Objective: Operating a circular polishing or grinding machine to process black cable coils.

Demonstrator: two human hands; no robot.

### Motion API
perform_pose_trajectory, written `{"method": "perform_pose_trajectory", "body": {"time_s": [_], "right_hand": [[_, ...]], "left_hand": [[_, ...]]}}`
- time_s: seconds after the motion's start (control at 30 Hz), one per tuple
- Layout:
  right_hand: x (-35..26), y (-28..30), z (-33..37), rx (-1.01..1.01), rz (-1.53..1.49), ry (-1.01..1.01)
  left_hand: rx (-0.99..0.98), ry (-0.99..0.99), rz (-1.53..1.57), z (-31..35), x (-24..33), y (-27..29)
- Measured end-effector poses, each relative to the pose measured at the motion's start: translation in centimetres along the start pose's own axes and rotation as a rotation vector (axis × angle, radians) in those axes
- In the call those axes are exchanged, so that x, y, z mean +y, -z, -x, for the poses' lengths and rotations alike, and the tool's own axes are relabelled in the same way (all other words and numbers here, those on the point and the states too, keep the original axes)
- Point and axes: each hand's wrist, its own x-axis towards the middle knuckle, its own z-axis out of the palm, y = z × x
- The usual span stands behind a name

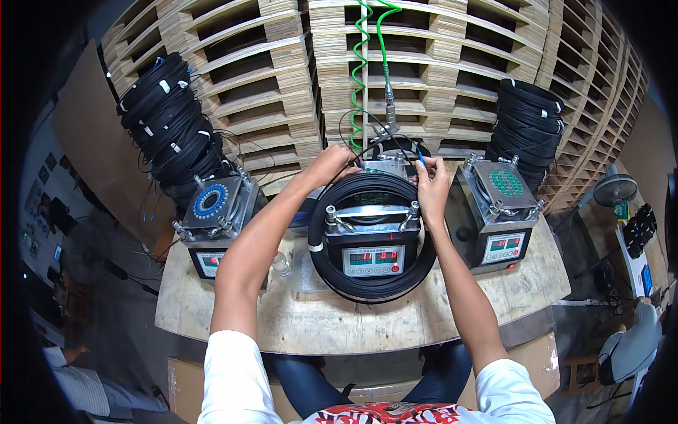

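A thick coil of black cable point(321, 265) hangs around the front of the middle bench machine point(408, 263), which has a red and green digital display. Above the coil, my right hand point(432, 185) pinches a thin black cable end with a blue connector point(421, 157), pointing upward. My left hand point(333, 166) reaches to the left side of the machine's metal top plate point(387, 168). Its fingers are closed near a small blue piece, but what they hold is partly hidden. Loose black cable loops arch between both hands.
Similar machines stand left point(212, 205) and right point(503, 187), with rings of connectors on top. Tall stacks of cable coils point(166, 120) point(526, 127) flank them. A small clear bottle point(281, 265) sits by my left forearm. Wooden pallets point(254, 78) and a green air hose point(381, 35) are behind.
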Motion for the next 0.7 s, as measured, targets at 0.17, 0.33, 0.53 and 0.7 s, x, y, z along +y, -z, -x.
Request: {"method": "perform_pose_trajectory", "body": {"time_s": [0.17, 0.33, 0.53, 0.7], "right_hand": [[0.2, 0.5, 0.0, 0.014, 0.003, -0.004], [-0.2, 0.0, 0.2, 0.013, 0.034, 0.042], [-0.6, 0.2, 0.5, 0.045, 0.147, 0.053], [-1.4, 2.6, -0.8, 0.005, 0.334, 0.237]], "left_hand": [[0.097, 0.077, 0.331, -0.7, 2.8, 0.4], [0.054, 0.333, 0.758, -0.3, 1.5, 0.3], [0.203, 0.359, 0.473, 5.5, 1.8, 2.7], [0.287, 0.305, 0.232, 11.9, 3.1, 3.8]]}}
